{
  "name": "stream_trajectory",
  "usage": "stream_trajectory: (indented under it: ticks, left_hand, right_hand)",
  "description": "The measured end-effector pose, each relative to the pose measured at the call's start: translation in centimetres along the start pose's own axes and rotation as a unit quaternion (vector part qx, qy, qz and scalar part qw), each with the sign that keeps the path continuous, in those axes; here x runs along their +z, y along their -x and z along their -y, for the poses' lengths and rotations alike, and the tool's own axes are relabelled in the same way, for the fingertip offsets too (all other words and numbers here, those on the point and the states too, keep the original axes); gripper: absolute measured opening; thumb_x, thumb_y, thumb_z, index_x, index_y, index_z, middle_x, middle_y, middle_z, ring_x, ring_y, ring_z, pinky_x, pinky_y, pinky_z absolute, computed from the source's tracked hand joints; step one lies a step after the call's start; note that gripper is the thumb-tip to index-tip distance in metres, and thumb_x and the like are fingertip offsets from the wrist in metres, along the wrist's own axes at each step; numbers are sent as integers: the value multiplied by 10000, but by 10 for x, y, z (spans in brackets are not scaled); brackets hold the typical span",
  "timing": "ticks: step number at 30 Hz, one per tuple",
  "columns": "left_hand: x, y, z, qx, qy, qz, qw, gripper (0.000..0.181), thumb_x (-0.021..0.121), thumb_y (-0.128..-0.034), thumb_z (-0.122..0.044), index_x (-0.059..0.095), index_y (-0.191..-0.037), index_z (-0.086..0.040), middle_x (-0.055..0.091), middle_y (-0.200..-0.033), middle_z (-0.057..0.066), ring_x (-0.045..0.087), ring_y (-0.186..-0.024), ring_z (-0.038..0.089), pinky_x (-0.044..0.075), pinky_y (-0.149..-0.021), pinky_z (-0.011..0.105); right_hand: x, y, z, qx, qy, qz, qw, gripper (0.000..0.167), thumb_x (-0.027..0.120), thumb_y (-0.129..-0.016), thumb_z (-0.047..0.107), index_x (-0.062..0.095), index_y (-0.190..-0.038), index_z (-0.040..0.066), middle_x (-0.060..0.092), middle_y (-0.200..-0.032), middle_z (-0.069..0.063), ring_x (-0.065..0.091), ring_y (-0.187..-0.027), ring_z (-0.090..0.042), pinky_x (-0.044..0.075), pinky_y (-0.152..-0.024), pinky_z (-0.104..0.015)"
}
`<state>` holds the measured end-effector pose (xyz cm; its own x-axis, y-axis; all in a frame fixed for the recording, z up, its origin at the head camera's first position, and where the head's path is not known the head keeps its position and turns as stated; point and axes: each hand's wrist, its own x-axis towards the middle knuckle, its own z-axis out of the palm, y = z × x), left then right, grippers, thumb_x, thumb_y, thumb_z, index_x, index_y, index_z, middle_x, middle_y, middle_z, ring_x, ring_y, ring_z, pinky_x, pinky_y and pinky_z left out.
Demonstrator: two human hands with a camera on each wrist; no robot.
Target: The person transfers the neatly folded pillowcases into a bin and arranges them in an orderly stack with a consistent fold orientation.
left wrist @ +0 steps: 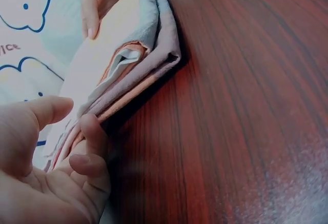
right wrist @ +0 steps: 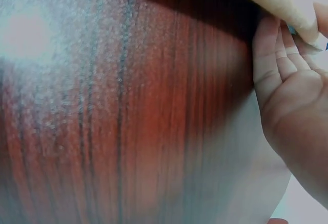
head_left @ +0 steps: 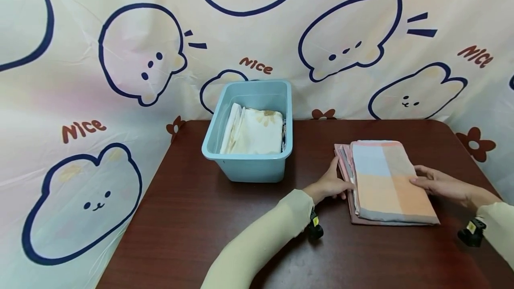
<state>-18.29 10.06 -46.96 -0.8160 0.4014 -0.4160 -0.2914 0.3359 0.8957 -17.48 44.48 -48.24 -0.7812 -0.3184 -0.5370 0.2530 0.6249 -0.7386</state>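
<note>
A folded checked cloth (head_left: 391, 182) in pale blue, beige and orange lies on the table's right side, with pink and grey layers at its left edge. My left hand (head_left: 331, 185) holds that left edge; in the left wrist view the thumb of the left hand (left wrist: 48, 157) is on the upper side and curled fingers are by the lower layers. At the opposite edge, my right hand (head_left: 445, 185) grips with the thumb on top and the other fingers under the cloth. The right wrist view has the right hand (right wrist: 292, 85) beneath a cloth edge (right wrist: 279, 1).
Left of the cloth, a light blue plastic bin (head_left: 250, 168) stands near the back of the dark brown table (head_left: 180, 235). Inside it are folded white cloths (head_left: 261, 130), one with a tan flower print. A printed curtain (head_left: 257, 35) hangs behind the table.
</note>
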Motion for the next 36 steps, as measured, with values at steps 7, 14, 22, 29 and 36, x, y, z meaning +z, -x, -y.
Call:
stream_trajectory:
  ticks: [7,14,22,29,36]
  left_hand:
    - [4,-2,1,-296,24,-273,9992,842,797,-873,-187,280,-1538,-220,575,-536,7,492,-458,146,312,-478,279]
    - [4,-3,7,-244,2,-273,9993,566,806,-860,-199,482,-1322,-161,532,-522,-8,452,-466,142,290,-479,275]
    - [3,-2,3,-179,-171,-289,9993,557,789,-885,-258,534,-1369,-150,553,-563,-5,463,-503,151,308,-524,282]
    - [4,-5,9,167,-214,-96,9996,627,766,-907,-237,447,-1445,-188,491,-522,-1,453,-484,170,329,-513,289]
    - [-1,-9,14,630,-477,378,9962,667,716,-948,-230,350,-1505,-197,474,-508,7,427,-437,166,357,-457,280]
  right_hand:
    - [1,-1,0,-56,-37,15,10000,855,429,-1085,371,-92,-1554,-119,344,-1531,-377,580,-1045,86,524,-856,-252]
    - [4,2,0,-166,-180,28,9997,801,450,-1084,324,-18,-1571,-105,626,-1343,-109,635,-988,-6,516,-816,-235]
    - [2,7,4,-324,-265,81,9991,739,421,-1096,317,30,-1578,-84,696,-1108,99,635,-905,-80,481,-776,-245]
    - [5,8,8,-227,-19,-68,9997,739,420,-1095,343,27,-1601,-26,660,-1244,32,632,-973,-32,489,-815,-220]
    - [14,6,13,-282,550,-419,9972,815,428,-1086,405,-32,-1598,-32,376,-1533,-336,530,-1029,138,509,-843,-250]
